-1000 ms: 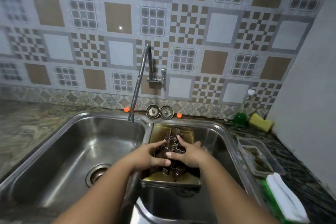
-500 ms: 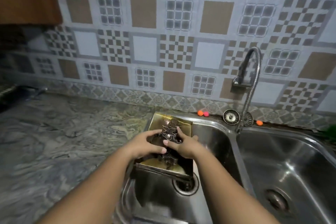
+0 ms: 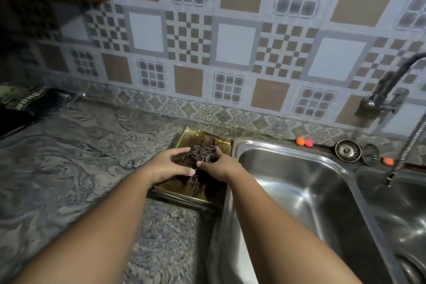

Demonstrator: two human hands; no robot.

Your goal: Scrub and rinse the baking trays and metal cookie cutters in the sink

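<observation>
A stack of golden baking trays lies on the marbled counter just left of the sink's left basin. On the top tray sits a pile of metal cookie cutters, the upper one shaped like a figure. My left hand grips the pile from the left, thumb curled in front of it. My right hand grips it from the right. The lower cutters are hidden between my hands.
The tap with its coiled hose hangs over the divider at the right. Two sink strainers and small orange and pink balls lie behind the basins. A dark bag sits far left on the counter.
Both hands carried the trays and cutters leftward, from the right basin over the left basin onto the counter. My view swung left with them.
</observation>
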